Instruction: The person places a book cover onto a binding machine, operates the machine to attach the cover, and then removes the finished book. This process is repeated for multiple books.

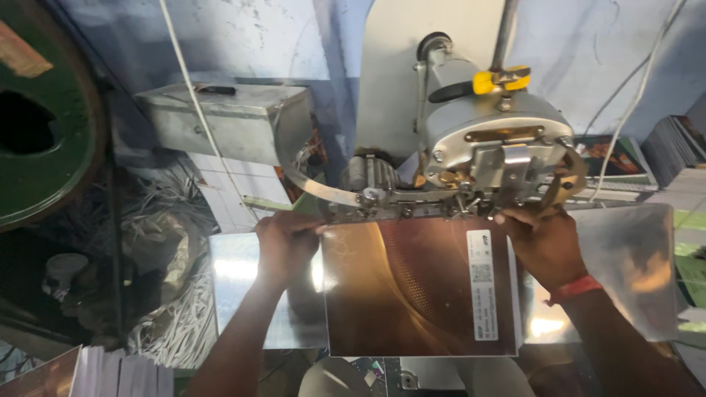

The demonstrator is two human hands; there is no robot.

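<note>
A glossy brown booklet (412,287) with a white label strip near its right edge lies on a shiny metal table (632,257), its top edge pushed under the head of a grey metal stitching machine (485,140). My left hand (285,242) grips the booklet's upper left corner. My right hand (540,239), with a red band at the wrist, holds the upper right corner just below the machine's head. Both hands press the booklet flat against the table.
A metal box (228,117) sits behind the machine at left, with a curved metal strip feeding toward the head. A green wheel (44,125) fills the far left above tangled white strips (176,323). Stacks of printed booklets (684,147) stand at right and lower left (95,371).
</note>
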